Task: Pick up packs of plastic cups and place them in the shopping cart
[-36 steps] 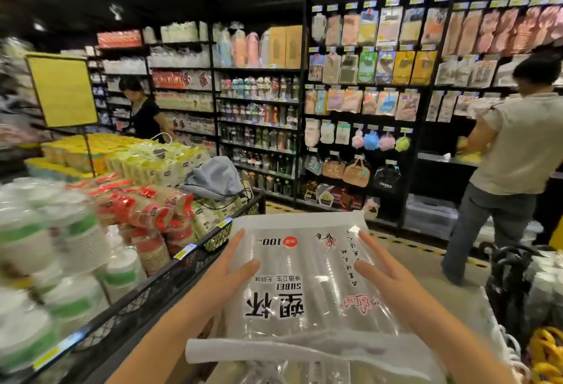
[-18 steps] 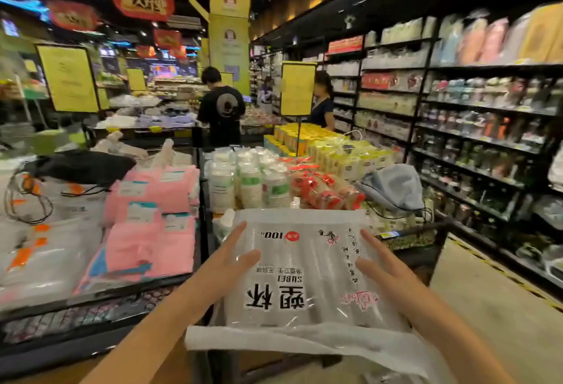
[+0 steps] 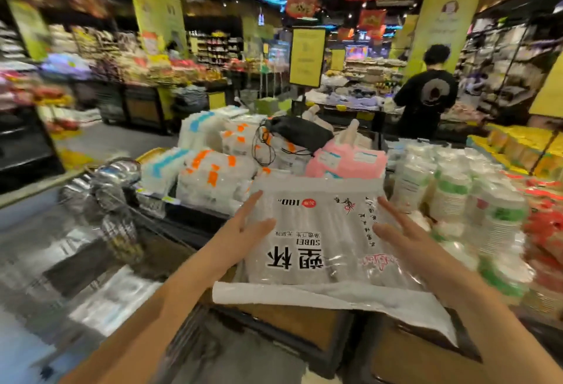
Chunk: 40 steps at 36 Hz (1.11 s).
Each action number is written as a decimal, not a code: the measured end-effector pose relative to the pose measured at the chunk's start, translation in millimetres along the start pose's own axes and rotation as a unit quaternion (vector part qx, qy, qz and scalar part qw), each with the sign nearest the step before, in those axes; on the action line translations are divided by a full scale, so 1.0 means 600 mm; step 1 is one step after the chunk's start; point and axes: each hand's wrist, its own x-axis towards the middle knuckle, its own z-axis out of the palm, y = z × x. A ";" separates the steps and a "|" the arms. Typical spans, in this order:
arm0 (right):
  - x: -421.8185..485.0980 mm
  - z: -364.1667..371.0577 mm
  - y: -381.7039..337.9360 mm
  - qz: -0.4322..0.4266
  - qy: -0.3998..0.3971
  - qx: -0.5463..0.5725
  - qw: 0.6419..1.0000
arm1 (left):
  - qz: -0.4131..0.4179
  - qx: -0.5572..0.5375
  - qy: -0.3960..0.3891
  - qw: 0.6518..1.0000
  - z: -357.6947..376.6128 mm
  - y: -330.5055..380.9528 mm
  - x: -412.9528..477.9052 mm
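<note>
A clear plastic pack of cups (image 3: 320,249) with black Chinese print and "100" on it sits between my two hands, held in front of me above the edge of a display bin (image 3: 274,319). My left hand (image 3: 243,225) presses its left side with straight fingers and the thumb lying on top. On the other side, my right hand (image 3: 399,231) presses in the same way, fingers spread and straight. The pack's white flap (image 3: 335,298) hangs toward me.
The bin behind holds clear packs with orange labels (image 3: 213,170), blue-labelled packs (image 3: 195,127), pink packs (image 3: 347,161) and a black pouch (image 3: 298,130). Stacked cups (image 3: 451,191) stand right, foil trays (image 3: 115,176) left. A person in a black T-shirt (image 3: 426,94) stands behind; an aisle runs left.
The view has swung left from the wall shelves to the display bins. Both hands keep the cup pack between them in the same hold.
</note>
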 end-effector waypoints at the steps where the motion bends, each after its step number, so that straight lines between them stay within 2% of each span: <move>1: 0.027 0.028 -0.008 -0.008 -0.013 0.006 1.000 | 0.001 0.008 0.017 1.000 -0.033 -0.005 0.004; 8: 0.172 0.222 -0.067 -0.042 -0.108 0.028 0.993 | 0.004 0.065 0.102 0.993 -0.237 -0.029 0.011; 11: 0.217 0.302 -0.092 -0.063 -0.135 0.012 0.989 | -0.014 0.045 0.129 0.991 -0.318 -0.042 0.009; 14: 0.259 0.373 -0.112 -0.073 -0.159 -0.019 0.984 | -0.022 0.052 0.158 0.986 -0.381 -0.053 0.003; 19: 0.333 0.474 -0.134 -0.083 -0.222 0.006 0.972 | -0.054 0.063 0.218 0.972 -0.458 -0.081 0.013; 28: 0.497 0.624 -0.146 -0.122 -0.340 -0.025 0.932 | -0.088 0.055 0.329 0.939 -0.548 -0.141 0.046; 35: 0.622 0.752 -0.119 -0.159 -0.417 -0.072 0.892 | -0.120 0.026 0.420 0.899 -0.565 -0.191 0.075; 40: 0.660 0.844 -0.096 -0.155 -0.473 -0.102 0.861 | -0.161 0.020 0.464 0.871 -0.578 -0.251 0.080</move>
